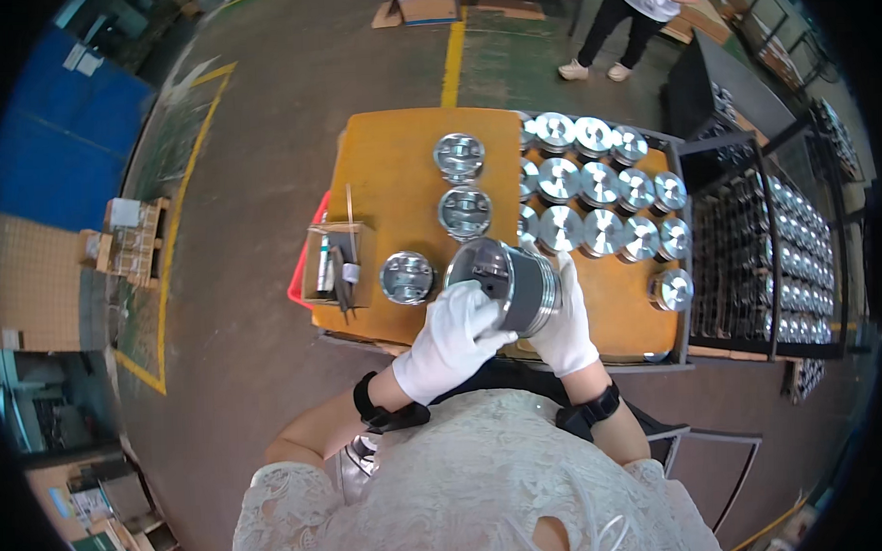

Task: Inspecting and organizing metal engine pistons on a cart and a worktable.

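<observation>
My hands, both in white gloves, are at a large metal piston [531, 284] above the near part of the table, tilted with its hollow end to the left. My left hand [451, 341] is closed at its lower left side, fingers curled by the hollow end. Wrapped round the ringed end on the right is my right hand [565, 322]. Left of the held piston lies another piston [407, 278], hollow side up. Farther back are an upturned piston [465, 212] and one more piston [459, 156].
Several pistons [558, 179] stand crown up in rows on the right of the orange-brown tabletop [388, 161]. A small cardboard box [360, 241] with pens and tools sits at the left edge. Racks of pistons [790, 254] stand at right. A person [636, 21] stands beyond.
</observation>
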Tool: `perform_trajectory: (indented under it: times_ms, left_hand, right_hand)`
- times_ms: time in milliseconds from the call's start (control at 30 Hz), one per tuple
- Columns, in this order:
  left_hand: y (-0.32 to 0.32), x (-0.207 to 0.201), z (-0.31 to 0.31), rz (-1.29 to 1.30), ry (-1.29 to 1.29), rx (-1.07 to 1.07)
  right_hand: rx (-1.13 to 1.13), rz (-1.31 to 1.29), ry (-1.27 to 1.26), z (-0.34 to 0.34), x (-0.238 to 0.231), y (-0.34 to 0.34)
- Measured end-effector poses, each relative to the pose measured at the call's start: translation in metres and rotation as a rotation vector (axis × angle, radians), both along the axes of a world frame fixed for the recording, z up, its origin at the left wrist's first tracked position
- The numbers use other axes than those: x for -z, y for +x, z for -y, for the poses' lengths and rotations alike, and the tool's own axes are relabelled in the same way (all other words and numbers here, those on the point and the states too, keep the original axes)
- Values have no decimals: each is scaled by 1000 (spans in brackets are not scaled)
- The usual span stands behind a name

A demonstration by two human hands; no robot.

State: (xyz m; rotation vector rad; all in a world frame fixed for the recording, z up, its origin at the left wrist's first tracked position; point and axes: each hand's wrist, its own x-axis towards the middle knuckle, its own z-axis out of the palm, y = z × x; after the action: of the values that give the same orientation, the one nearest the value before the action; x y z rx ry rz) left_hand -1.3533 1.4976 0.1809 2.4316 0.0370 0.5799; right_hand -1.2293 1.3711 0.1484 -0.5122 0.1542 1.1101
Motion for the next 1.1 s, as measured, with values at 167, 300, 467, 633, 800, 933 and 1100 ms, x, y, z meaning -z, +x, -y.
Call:
perform_trajectory:
  times_ms: [167, 300, 467, 633, 800, 933, 1100]
  left_hand:
    - [4, 29, -62, -240, 89, -292]
    - [21, 125, -143, -322, 74, -632]
    - [56, 199, -175, -478, 211, -480]
    - [26, 234, -182, -448, 254, -443]
    - [33, 178, -173, -662, 295, -385]
    - [22, 123, -130, -477, 181, -372]
    - [-37, 69, -73, -496, 78, -520]
  right_hand:
    - [-158, 14, -42, 17, 41, 7]
    - [-131, 176, -314, 70, 101, 30]
    - [154, -127, -668, 175, 205, 55]
    - [459, -364, -681, 209, 235, 102]
    - [748, -623, -606, 248, 259, 172]
    - [831, -697, -265, 316, 327, 224]
    - [1016, -567, -517, 242, 281, 247]
